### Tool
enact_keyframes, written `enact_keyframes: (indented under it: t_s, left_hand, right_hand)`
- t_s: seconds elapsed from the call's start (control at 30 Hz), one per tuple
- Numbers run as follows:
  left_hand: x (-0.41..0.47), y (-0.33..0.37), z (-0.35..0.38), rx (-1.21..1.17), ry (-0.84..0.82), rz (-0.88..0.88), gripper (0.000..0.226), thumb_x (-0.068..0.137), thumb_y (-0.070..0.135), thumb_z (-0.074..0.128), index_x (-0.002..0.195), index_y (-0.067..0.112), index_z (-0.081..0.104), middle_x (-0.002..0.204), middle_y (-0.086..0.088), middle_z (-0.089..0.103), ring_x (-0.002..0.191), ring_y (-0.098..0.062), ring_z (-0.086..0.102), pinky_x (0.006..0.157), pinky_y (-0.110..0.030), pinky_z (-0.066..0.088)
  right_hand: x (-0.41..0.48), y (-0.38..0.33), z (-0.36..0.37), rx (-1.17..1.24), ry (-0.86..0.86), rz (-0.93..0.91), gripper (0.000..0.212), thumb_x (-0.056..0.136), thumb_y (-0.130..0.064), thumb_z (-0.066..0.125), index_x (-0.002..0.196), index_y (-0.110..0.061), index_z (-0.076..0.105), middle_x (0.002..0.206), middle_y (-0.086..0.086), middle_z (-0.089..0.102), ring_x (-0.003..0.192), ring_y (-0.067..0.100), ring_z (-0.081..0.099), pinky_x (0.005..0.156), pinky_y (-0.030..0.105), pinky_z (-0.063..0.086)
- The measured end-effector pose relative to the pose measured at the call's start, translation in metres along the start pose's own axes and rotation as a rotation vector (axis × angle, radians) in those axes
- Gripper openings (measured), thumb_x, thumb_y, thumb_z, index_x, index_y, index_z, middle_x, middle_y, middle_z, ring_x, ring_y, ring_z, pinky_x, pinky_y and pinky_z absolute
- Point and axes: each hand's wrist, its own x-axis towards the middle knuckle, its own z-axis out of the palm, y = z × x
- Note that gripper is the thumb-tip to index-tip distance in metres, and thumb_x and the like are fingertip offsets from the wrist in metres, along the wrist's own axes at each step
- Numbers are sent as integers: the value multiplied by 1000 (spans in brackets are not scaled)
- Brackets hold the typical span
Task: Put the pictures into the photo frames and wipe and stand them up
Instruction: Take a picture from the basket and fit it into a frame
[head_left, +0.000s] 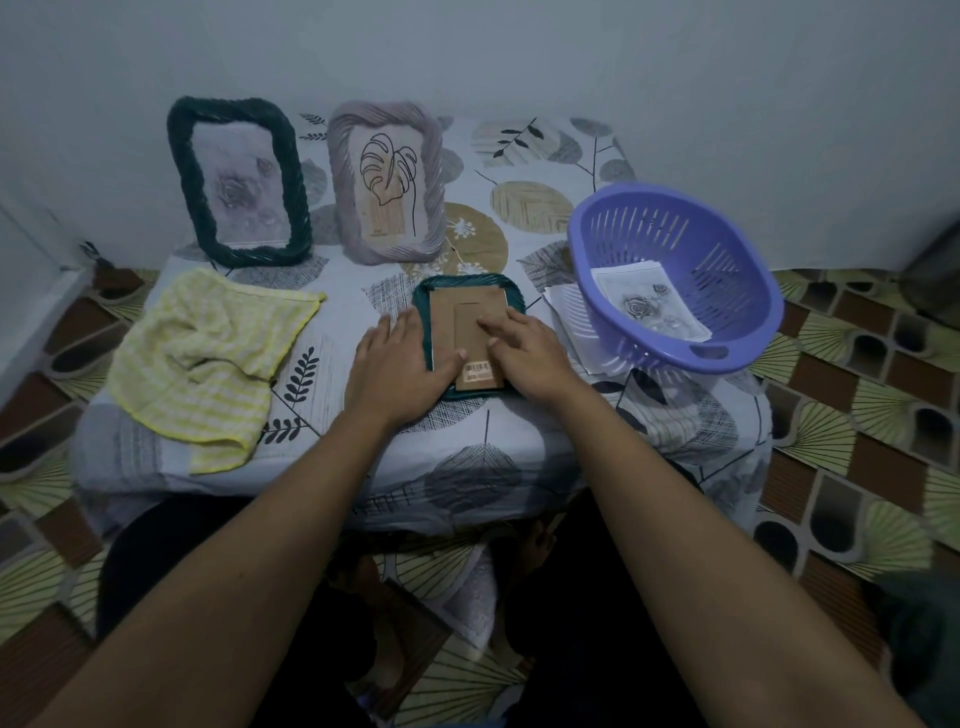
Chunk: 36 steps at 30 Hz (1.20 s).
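Both forearms reached over the table (524, 457) edge. The left hand (400, 358) lay flat, fingers straight, along the left rim of the teal frame (467, 281), thumb on its backing (467, 312). The right hand (530, 353) rested on the backing with fingers stretched out, pressing rather than gripping. Neither hand held anything.

That frame lay face down at the middle of the table, brown backing and folded stand upward. Whether a picture sat inside could not be seen.

Behind it, the green frame (183, 166) and the lilac frame (434, 171) stood upright against the wall, each with a picture in it. These two looked finished, though wiping leaves no visible trace.

The third frame seemed to be at the closing-up step. It would still need turning over, wiping with the cloth (208, 358) lying to the left, and standing.

A rose print (652, 306) lay in the basket (649, 228) at right, with sheets (563, 306) beneath it. No further empty frame was in view.
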Motion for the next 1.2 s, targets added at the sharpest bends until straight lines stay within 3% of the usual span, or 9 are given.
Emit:
enact_keyframes:
  t_s: [0.07, 0.13, 0.3, 0.57, 0.9, 1.2]
  left_hand:
    - [-1, 1, 0, 12, 14, 8, 91, 94, 70, 33, 157, 7, 14, 164, -11, 20, 152, -29, 14, 123, -44, 11]
    - [-1, 1, -1, 12, 15, 13, 90, 95, 69, 33, 157, 7, 15, 164, -12, 21, 151, -30, 15, 123, -44, 12]
    - [1, -2, 1, 6, 16, 16, 90, 93, 72, 30, 156, 10, 19, 162, -11, 26, 150, -31, 19, 122, -46, 15]
    - [3, -6, 2, -4, 23, 9, 93, 87, 79, 22, 155, 14, 24, 160, -9, 32, 148, -31, 23, 120, -48, 19]
    - [1, -3, 1, -2, 28, 8, 89, 93, 73, 31, 156, 11, 22, 161, -10, 29, 149, -31, 21, 121, -47, 17]
    - [0, -2, -1, -6, 19, 4, 89, 94, 72, 32, 157, 10, 19, 163, -10, 25, 150, -30, 19, 121, -46, 15]
  right_hand:
    - [0, -2, -6, 154, 7, 23, 49, 86, -21, 48, 133, -25, 61, 147, 8, 48, 138, 25, 43, 113, 46, 38]
    - [-4, -4, -13, 133, 47, 58, 53, 77, -23, 48, 128, -23, 64, 137, 8, 55, 126, 24, 53, 105, 44, 46]
    - [-23, -3, -27, -185, 93, 42, 35, 89, -20, 59, 123, -21, 64, 127, 7, 53, 121, 27, 50, 103, 37, 41]
    - [-44, 0, -31, -449, 259, -1, 23, 83, -48, 71, 95, -29, 77, 106, -1, 68, 106, 26, 61, 88, 36, 48]
    - [-48, 1, -24, -604, 375, 12, 36, 82, -56, 71, 96, -24, 80, 111, -6, 69, 108, 26, 58, 88, 38, 46]
    - [-43, 7, -17, -347, 351, 73, 17, 84, -36, 75, 94, -23, 80, 117, -13, 69, 112, 24, 58, 90, 38, 51]
